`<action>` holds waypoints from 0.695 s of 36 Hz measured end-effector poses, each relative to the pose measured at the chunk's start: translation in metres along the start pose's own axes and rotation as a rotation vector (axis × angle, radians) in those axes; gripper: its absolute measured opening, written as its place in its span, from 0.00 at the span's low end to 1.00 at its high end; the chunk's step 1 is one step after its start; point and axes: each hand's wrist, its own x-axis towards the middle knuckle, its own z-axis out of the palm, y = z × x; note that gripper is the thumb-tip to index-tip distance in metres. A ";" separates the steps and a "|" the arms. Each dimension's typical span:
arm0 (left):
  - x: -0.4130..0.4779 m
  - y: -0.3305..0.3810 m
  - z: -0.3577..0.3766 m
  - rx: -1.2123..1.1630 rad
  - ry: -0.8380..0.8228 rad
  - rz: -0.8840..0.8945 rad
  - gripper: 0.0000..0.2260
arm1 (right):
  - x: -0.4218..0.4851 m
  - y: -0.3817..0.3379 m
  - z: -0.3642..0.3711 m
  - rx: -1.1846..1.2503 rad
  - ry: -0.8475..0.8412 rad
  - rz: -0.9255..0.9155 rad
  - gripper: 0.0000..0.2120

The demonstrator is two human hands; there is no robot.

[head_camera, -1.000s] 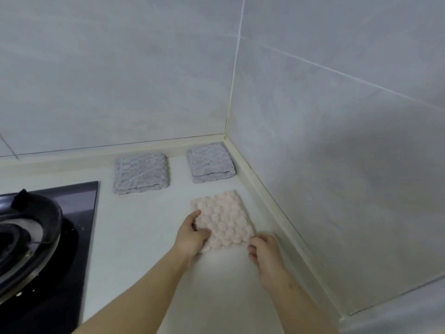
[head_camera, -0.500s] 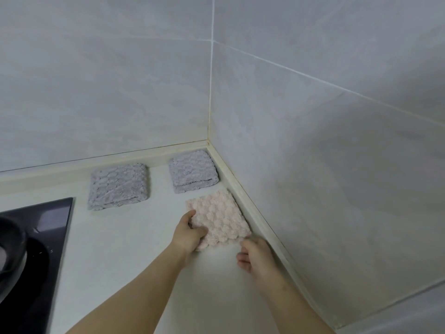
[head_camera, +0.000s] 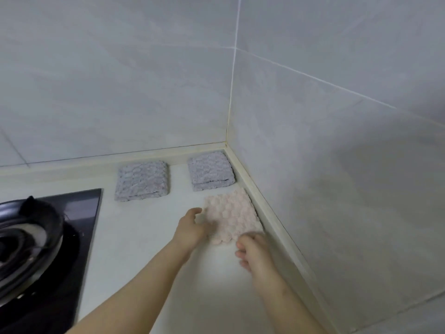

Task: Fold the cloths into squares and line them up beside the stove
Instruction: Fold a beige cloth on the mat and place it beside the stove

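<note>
The pink cloth (head_camera: 232,219) was folded into a rough square and lay flat on the counter (head_camera: 144,237), its right edge tucked close along the raised strip (head_camera: 265,213) at the foot of the side wall, just in front of the right grey cloth (head_camera: 210,171). It looked like soft, bubbly microfibre, so I'd guess it weighed next to nothing, was floppy, and would come unfolded if dragged by one corner. Better to slide it flat or lift it by two opposite edges with the layers pinched together. The left hand (head_camera: 192,229) was on its near-left edge, thumb spread away from the fingers, which seemed to lie on the fabric rather than pinch it. The right hand (head_camera: 255,251) sat at the near-right corner with its fingers curled (too blurry, honestly, to tell if they held any cloth or only touched it). The other grey cloth (head_camera: 142,180) sat further left by the back wall with a gap between the pair, and the stove (head_camera: 48,237) was beyond that. To me this was the final squaring-up of the third one, with not much left to do.
</note>
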 end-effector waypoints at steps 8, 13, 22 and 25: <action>-0.054 -0.032 -0.075 -0.217 0.245 -0.034 0.09 | -0.040 -0.011 0.080 0.022 -0.241 -0.008 0.09; -0.104 -0.059 -0.137 -0.373 0.429 -0.066 0.08 | -0.080 0.001 0.150 -0.069 -0.463 -0.015 0.09; -0.238 -0.129 -0.251 -0.575 0.745 -0.140 0.08 | -0.198 0.059 0.261 -0.306 -0.785 -0.008 0.05; -0.289 -0.157 -0.287 -0.602 0.838 -0.153 0.07 | -0.247 0.085 0.297 -0.329 -0.876 -0.010 0.05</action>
